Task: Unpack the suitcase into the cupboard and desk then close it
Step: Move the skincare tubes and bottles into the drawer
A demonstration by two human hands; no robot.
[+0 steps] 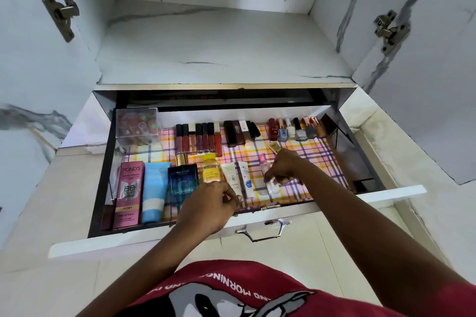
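The cupboard drawer [257,216] is pulled out, its floor lined with plaid paper. Along the front lie a pink Pond's box [128,193], a blue tube [154,190], a blue perfume box [183,183], a yellow Garnier bottle [211,170], a cream tube [230,177] and a white tube [246,180]. My left hand [208,207] pinches the lower end of the cream tube. My right hand [284,166] grips a small clear bottle with a pink cap [266,170], which lies on the liner. The suitcase is not in view.
Lip glosses [198,137], lipsticks [240,131] and nail polishes [296,127] line the drawer's back, with a clear box [136,126] at the back left. A gold tube [273,148] pokes out behind my right hand. A white shelf [221,54] sits above, with open doors either side.
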